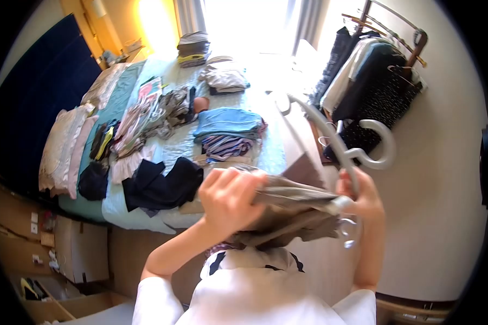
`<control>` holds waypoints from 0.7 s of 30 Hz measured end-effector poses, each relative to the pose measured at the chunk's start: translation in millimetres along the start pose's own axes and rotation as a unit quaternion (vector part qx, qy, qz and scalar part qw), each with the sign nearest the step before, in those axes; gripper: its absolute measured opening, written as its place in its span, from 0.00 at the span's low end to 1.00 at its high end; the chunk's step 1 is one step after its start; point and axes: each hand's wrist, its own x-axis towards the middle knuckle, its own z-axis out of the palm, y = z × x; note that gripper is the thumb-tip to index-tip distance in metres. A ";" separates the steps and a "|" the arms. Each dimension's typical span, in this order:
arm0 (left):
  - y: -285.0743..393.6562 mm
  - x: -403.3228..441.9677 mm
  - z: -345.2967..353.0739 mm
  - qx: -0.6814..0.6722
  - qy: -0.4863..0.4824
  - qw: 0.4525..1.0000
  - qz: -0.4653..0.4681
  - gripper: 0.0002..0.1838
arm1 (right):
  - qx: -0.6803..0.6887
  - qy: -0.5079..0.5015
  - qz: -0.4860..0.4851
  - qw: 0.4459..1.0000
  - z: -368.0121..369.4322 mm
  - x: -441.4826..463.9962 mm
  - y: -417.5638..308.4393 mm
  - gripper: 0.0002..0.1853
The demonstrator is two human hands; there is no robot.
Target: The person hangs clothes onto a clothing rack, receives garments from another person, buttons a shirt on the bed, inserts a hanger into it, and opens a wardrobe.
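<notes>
In front of my chest, my left hand (230,197) is closed round one end of a crumpled grey-brown garment (295,208), whose exact kind I cannot make out. My right hand (363,197) grips a white plastic clothes hanger (331,132) by one of its arms, next to the garment's other end. The hanger is tilted, its big hook (387,146) pointing to the right. Below the right fingers shows a small white clip or hook (350,233). Folds of cloth hide how the garment sits against the hanger.
Ahead lies a bed with folded blue clothes (228,123), striped clothes (226,147), a black garment (162,184), loose clothes with hangers (146,116) and pillows (62,149). A clothes rack (417,46) with hanging garments stands at the right. An open drawer (87,304) is at lower left.
</notes>
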 end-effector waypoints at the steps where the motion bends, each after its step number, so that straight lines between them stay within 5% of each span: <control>1: 10.3 10.5 -6.9 0.016 0.060 0.997 0.049 0.14 | -0.006 0.050 -0.035 0.998 -7.5 -3.6 -6.1 0.21; 3: 6.0 27.5 0.4 -0.057 0.057 0.995 0.058 0.15 | -0.014 0.135 -0.126 0.983 -21.5 -8.4 -22.0 0.18; 5: -16.0 8.4 28.4 -0.235 -0.188 0.953 -0.044 0.17 | -0.065 0.202 -0.070 0.975 -48.4 -10.9 -40.4 0.15; 7: -14.7 -2.3 28.6 -0.358 -0.337 0.863 -0.113 0.20 | -0.256 0.159 -0.137 0.944 -48.2 -14.0 -54.2 0.12; 9: -7.0 1.3 15.6 -0.365 -0.247 0.896 -0.052 0.18 | -0.182 0.184 -0.128 0.957 -60.3 -15.0 -46.0 0.10; 12: 11.5 20.6 -17.7 -0.371 -0.116 0.916 -0.098 0.20 | -0.151 0.229 -0.102 0.956 -51.8 -5.7 -48.0 0.08; 13: 21.5 22.7 -19.6 -0.419 0.022 0.902 -0.101 0.24 | -0.187 0.250 -0.089 0.946 -47.9 -7.1 -48.5 0.08; 14: 27.0 23.6 -20.8 -0.457 0.156 0.870 -0.101 0.28 | -0.092 0.156 -0.055 0.982 -71.6 -5.9 -36.9 0.12; 15: 24.1 19.7 -16.7 -0.455 0.158 0.870 -0.105 0.28 | -0.094 0.152 -0.052 0.983 -69.7 -5.5 -37.3 0.12; 17: 3.3 4.7 -2.8 -0.347 -0.099 0.927 -0.106 0.37 | -0.091 0.127 -0.081 0.984 -62.8 3.8 -33.7 0.10; 19: -1.9 1.8 -3.6 -0.367 -0.056 0.924 -0.091 0.34 | -0.156 0.240 -0.110 0.952 -57.5 12.5 -24.0 0.07; 21: 0.4 -5.8 -14.3 -0.182 -0.116 0.976 0.022 0.31 | -0.198 0.152 -0.010 0.968 -55.6 7.8 -32.5 0.06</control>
